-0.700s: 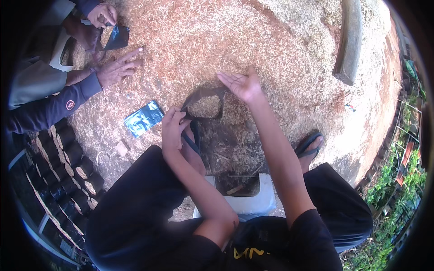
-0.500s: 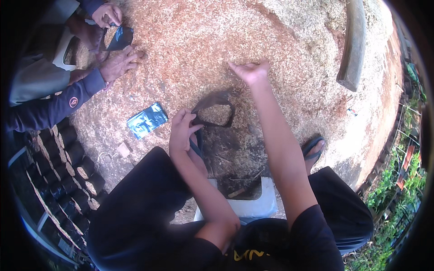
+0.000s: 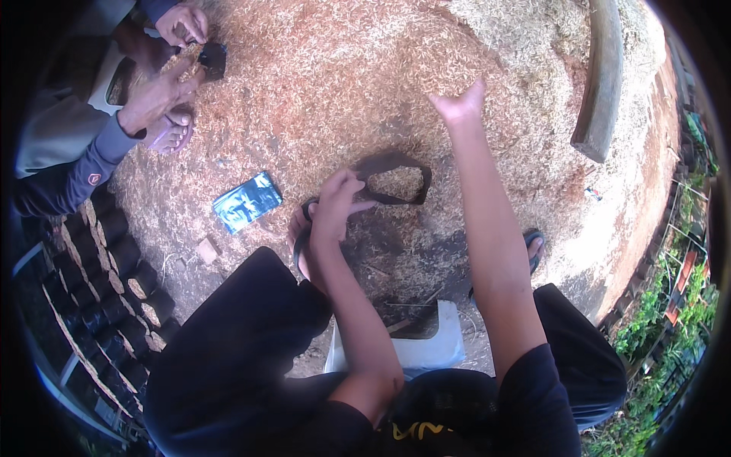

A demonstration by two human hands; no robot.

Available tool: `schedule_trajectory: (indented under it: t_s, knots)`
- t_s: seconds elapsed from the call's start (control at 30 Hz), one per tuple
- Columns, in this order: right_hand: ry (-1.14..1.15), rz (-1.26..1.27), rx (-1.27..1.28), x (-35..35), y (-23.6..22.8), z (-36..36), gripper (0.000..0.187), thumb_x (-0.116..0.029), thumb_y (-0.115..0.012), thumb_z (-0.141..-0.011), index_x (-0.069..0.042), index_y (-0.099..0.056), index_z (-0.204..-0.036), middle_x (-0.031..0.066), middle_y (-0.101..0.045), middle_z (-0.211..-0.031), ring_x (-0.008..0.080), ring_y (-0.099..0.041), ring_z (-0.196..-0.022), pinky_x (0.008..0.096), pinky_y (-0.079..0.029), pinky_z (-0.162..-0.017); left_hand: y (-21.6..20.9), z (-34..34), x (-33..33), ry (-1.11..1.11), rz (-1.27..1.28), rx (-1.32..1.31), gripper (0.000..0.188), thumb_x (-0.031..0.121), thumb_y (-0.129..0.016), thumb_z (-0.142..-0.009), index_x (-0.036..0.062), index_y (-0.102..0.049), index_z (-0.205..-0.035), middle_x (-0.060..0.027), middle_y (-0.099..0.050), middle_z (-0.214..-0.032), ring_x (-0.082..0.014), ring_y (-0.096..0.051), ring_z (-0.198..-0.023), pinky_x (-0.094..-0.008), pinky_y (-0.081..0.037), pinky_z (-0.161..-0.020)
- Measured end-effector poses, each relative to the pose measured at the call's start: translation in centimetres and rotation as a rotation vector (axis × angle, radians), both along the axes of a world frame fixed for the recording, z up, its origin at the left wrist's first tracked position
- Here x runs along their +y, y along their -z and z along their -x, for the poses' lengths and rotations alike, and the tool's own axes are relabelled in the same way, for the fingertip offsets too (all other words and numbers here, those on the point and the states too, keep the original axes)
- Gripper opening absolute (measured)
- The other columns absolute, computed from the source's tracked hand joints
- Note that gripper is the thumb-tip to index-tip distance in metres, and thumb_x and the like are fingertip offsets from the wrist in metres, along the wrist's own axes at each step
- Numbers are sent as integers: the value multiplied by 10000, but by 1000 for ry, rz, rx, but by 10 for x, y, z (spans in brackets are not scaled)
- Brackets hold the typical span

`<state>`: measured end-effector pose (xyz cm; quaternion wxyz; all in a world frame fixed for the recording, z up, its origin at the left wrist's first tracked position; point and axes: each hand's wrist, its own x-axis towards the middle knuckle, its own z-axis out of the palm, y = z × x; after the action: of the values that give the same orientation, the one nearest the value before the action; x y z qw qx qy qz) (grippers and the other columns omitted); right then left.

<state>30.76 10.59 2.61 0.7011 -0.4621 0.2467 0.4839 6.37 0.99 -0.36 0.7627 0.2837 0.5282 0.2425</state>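
Note:
My left hand (image 3: pixel 333 204) is closed on the edge of a black plastic bag (image 3: pixel 392 161), its fingers and thumb at the left side of the mouth. The bag's mouth is spread into a ring, and pale husk shows within it. Up and to the right, my right hand (image 3: pixel 461 110) reaches into the loose husk mix (image 3: pixel 411 91). Its thumb and outer edge are spread apart, while the fingers between are hidden in the husk. A shiny, flat dark rectangle (image 3: pixel 247 202) lies on the ground to the left of my left hand.
At upper left another person's hands (image 3: pixel 156 99) work around a black bag (image 3: pixel 214 61). Rows of filled black bags (image 3: pixel 106 251) stand at the left. A curved log (image 3: pixel 598 91) lies at upper right. A pale plastic stool (image 3: pixel 449 335) is beneath me.
My left hand has carried the bag to the right and slightly up. My right hand has moved right and farther out over the husk. The other person's near hand has drawn back toward their bag.

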Motion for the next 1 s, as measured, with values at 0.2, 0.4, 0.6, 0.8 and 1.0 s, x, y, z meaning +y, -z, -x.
schedule_trajectory:
  t_s: [0.2, 0.4, 0.6, 0.8, 1.0]
  knots:
    - [56, -209, 26, -40, -7, -12, 644, -483, -243, -1049, -128, -135, -1576, 212, -136, -1600, 376, -205, -1478, 572, -281, -1190, 7, -24, -1, 121, -91, 120, 90, 127, -566, -935, 59, -535, -885, -68, -530, -1091, -194, -544, -1018, -411, -574, -870]
    - [-108, -125, -185, -96, -34, -9, 575, -435, -286, -1049, -37, -393, -1450, 232, -501, -1331, 362, -524, -1254, 512, -503, -1052, 2, -36, -1, 264, -410, 395, 179, 189, -640, -926, 34, -556, -897, -80, -577, -983, -185, -559, -950, -338, -462, -833]
    - [-227, -83, -159, -140, -38, 27, 471, -363, -420, -1034, -21, -481, -1352, 160, -564, -1292, 318, -561, -1202, 500, -466, -1061, 7, -42, 4, 224, -694, 514, 256, 205, -675, -911, 8, -553, -802, -111, -563, -908, -236, -562, -842, -354, -445, -805]
    - [-380, 136, -384, -152, -26, 50, 587, -240, -680, -942, 29, -390, -1376, 192, -528, -1283, 242, -578, -1156, 378, -517, -941, 6, -47, 2, 161, -736, 503, 257, 191, -670, -914, -2, -551, -794, -104, -558, -889, -234, -558, -821, -350, -443, -787]
    - [-823, 116, -1020, -154, -20, 52, 329, -240, -668, -949, 42, -651, -1117, 121, -678, -936, 213, -657, -858, 330, -503, -746, 3, -50, 2, 124, -678, 453, 278, 184, -649, -936, -4, -532, -768, -90, -536, -852, -206, -531, -782, -339, -431, -756]
